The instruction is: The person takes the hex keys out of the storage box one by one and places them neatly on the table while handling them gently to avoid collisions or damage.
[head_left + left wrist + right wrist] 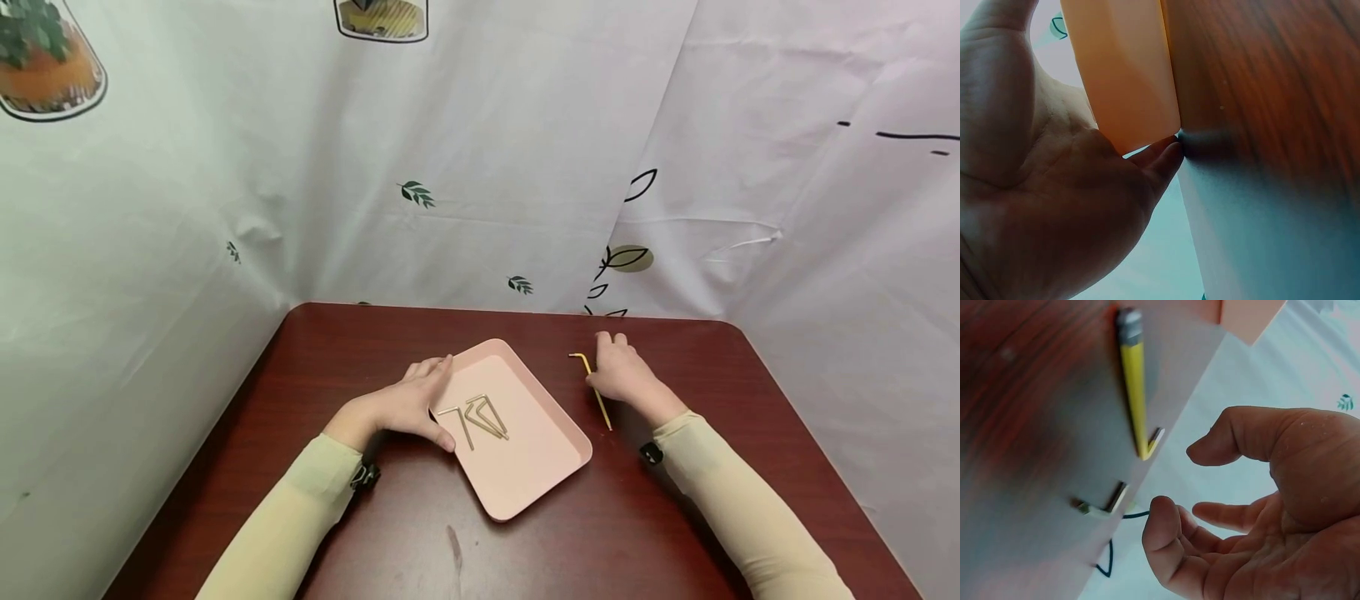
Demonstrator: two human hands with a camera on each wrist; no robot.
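The tray (525, 454) looks smooth plastic, the hex keys (466, 428) shiny metal.

You've got one table (352, 350), one pink tray (540, 467) and two hands: left hand (408, 407) at the tray's 9 o'clock, right hand (622, 373) at its 2. I count four hex keys (497, 428) inside, tho they overlap, so don't quote me. Plus two outside around 2 o'clock: one yellow key (1134, 390), one bare-metal key (1099, 512).
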